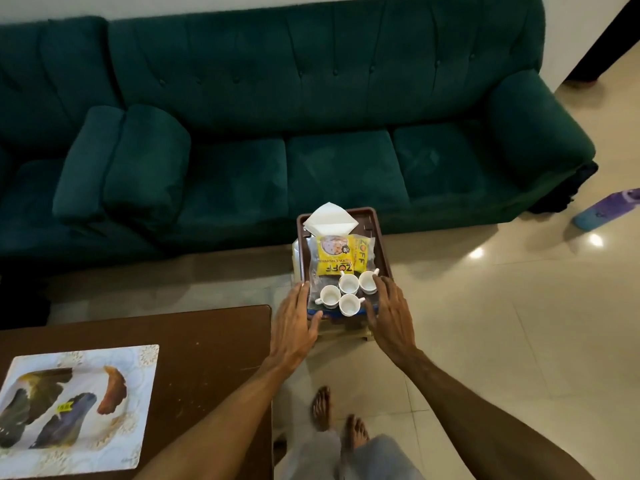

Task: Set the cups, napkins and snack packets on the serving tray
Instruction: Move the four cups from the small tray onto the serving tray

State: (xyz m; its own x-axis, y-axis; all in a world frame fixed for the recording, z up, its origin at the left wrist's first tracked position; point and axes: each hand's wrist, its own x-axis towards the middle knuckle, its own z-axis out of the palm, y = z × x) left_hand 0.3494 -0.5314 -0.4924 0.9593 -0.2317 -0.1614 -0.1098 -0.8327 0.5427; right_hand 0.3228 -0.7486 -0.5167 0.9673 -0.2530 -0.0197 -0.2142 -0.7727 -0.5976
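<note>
**Before the green sofa: a loaded tray between two open hands**

"ZOFF" is the only brand I can read. It is printed on the yellow-labelled clear snack packets (337, 258) lying mid-tray, with "…YA CHUNK" partly covered and a small "10" in a dark circle. The packets overlap, so I count two but cannot be sure. Beyond them sits one stack of folded white paper napkins (329, 218); I cannot count the sheets. Four small white handled cups (348, 284) cluster at the near end.

All of this lies on the dark brown rectangular plastic serving tray (367, 221). Its support is mostly hidden, and I make out only pale legs and a blue edge beneath.

On my feed the left hand (298, 320) lies with straight fingers along the tray's left rim. The right hand (389, 313) is spread at the right rim. Neither grips anything, and I cannot confirm contact.

A yellow sticker on the printed placemat (138, 375) on the brown wooden table (214, 358) is too blurred to read. A purple-and-blue bottle (602, 209) is cut off at the right edge.
</note>
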